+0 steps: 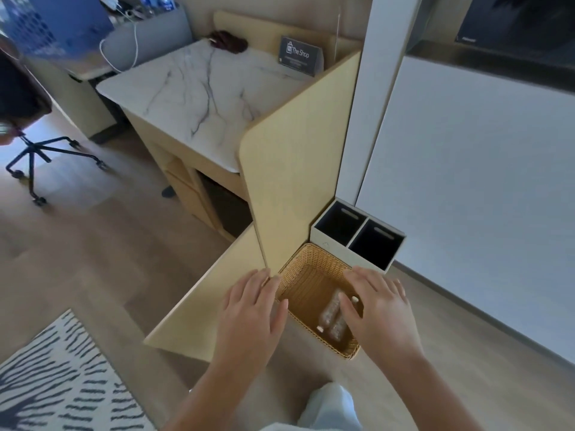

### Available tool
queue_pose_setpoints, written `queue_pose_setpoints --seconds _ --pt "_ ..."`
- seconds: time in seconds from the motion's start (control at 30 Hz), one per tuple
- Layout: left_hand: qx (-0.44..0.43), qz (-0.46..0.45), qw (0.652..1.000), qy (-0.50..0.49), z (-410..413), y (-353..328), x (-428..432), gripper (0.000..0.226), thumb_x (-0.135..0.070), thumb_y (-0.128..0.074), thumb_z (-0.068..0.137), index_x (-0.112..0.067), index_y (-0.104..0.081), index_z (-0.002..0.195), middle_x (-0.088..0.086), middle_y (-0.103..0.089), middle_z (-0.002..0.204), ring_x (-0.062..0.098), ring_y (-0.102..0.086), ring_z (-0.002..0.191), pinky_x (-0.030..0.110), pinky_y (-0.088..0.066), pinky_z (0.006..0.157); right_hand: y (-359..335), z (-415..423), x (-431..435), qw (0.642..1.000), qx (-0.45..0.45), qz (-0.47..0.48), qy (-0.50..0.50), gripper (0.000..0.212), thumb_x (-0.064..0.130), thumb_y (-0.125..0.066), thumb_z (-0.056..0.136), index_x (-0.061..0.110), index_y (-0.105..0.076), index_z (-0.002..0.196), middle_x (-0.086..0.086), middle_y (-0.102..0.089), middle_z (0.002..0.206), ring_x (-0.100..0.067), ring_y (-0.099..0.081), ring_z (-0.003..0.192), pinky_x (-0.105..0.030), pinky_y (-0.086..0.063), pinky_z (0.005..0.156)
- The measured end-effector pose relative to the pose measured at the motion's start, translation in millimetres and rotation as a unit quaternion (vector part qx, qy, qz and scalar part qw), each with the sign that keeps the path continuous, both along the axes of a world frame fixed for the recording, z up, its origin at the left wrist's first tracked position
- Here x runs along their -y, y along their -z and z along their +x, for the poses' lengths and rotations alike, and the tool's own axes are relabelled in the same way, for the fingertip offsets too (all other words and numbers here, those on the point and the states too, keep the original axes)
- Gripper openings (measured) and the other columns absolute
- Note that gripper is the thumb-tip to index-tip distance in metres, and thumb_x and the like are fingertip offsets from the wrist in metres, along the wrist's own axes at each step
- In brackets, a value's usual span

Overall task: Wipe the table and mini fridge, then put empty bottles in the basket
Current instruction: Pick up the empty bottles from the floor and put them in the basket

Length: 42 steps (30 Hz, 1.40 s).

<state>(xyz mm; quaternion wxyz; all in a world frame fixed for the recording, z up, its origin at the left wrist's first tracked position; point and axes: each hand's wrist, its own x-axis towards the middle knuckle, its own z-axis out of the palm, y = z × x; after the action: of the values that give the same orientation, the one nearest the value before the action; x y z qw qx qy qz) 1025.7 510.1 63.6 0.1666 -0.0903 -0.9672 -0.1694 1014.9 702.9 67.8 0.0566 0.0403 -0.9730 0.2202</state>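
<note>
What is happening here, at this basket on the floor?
A person looks down on the basket, which stands on the floor beside the table. Two bottles lie in it. The left hand and the right hand are open, fingers spread above the basket, and hold nothing; whether the right hand touches a bottle cannot be told. A dark cloth lies at the back of the table.

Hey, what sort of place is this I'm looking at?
Most likely a hotel guest room. A marble-topped counter carries a card reading "The Shop", a two-compartment waste bin stands by the wall, and a wicker basket next to it holds empty bottles.
</note>
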Motion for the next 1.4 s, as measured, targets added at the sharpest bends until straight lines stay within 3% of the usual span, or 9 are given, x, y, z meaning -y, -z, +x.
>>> queue_pose_setpoints --seconds 0.23,0.6,0.77,1.1,1.2,1.3,1.4 --pt "0.010 0.054 0.997 -0.047 77 10 95 0.038 -0.034 -0.047 0.082 -0.009 -0.067 0.103 0.008 -0.066 0.109 0.028 -0.061 0.100 0.039 -0.047 0.082 3 63 81 0.999 -0.034 -0.002 0.006 0.034 0.017 -0.070 0.078 0.008 -0.065 0.111 -0.009 -0.064 0.114 -0.029 -0.058 0.108 -0.056 -0.043 0.093" --pt "0.062 0.053 0.997 0.003 177 28 189 0.034 -0.013 -0.074 0.072 -0.004 -0.066 0.104 0.013 -0.066 0.107 0.033 -0.061 0.098 0.045 -0.049 0.080 1 203 170 0.995 -0.070 0.031 0.062 0.035 0.004 -0.078 0.066 0.003 -0.068 0.100 -0.012 -0.069 0.098 -0.031 -0.066 0.089 -0.048 -0.050 0.080" --pt "0.047 0.067 0.995 0.057 203 25 193 0.035 -0.014 -0.073 0.072 -0.004 -0.065 0.104 0.013 -0.066 0.107 0.030 -0.061 0.098 0.042 -0.049 0.080 -3 251 175 0.992 -0.050 0.042 0.103 0.034 0.005 -0.075 0.070 0.005 -0.068 0.103 -0.011 -0.068 0.101 -0.031 -0.064 0.092 -0.045 -0.048 0.083" --pt "0.038 0.065 0.997 0.022 275 22 226 0.034 -0.009 -0.073 0.073 -0.001 -0.064 0.105 0.017 -0.065 0.107 0.036 -0.061 0.098 0.048 -0.049 0.080 6 324 193 0.992 -0.051 0.015 0.116 0.032 0.007 -0.074 0.072 0.004 -0.067 0.103 -0.012 -0.068 0.102 -0.033 -0.064 0.092 -0.045 -0.048 0.083" --pt "0.047 0.053 0.997 0.005 303 20 241 0.032 -0.021 -0.060 0.083 0.000 -0.064 0.107 0.018 -0.064 0.108 0.035 -0.060 0.099 0.048 -0.050 0.080 16 353 202 0.992 -0.050 0.005 0.116 0.032 0.006 -0.076 0.069 0.004 -0.068 0.100 -0.012 -0.068 0.099 -0.034 -0.065 0.087 -0.046 -0.049 0.080" --pt "0.073 0.044 0.996 -0.002 329 20 258 0.044 -0.031 -0.045 0.084 0.001 -0.063 0.108 0.018 -0.063 0.110 0.035 -0.059 0.100 0.049 -0.049 0.081 24 376 213 0.992 -0.042 -0.007 0.123 0.033 0.006 -0.077 0.068 0.003 -0.068 0.100 -0.013 -0.068 0.099 -0.034 -0.065 0.087 -0.046 -0.049 0.080" --pt "0.083 0.035 0.996 -0.015 346 22 273 0.035 -0.021 -0.061 0.083 0.001 -0.062 0.110 0.019 -0.062 0.112 0.037 -0.057 0.103 0.049 -0.048 0.083 28 390 226 0.993 -0.022 -0.010 0.119 0.034 0.006 -0.076 0.070 0.003 -0.067 0.103 -0.014 -0.068 0.101 -0.035 -0.065 0.089 -0.046 -0.049 0.081"
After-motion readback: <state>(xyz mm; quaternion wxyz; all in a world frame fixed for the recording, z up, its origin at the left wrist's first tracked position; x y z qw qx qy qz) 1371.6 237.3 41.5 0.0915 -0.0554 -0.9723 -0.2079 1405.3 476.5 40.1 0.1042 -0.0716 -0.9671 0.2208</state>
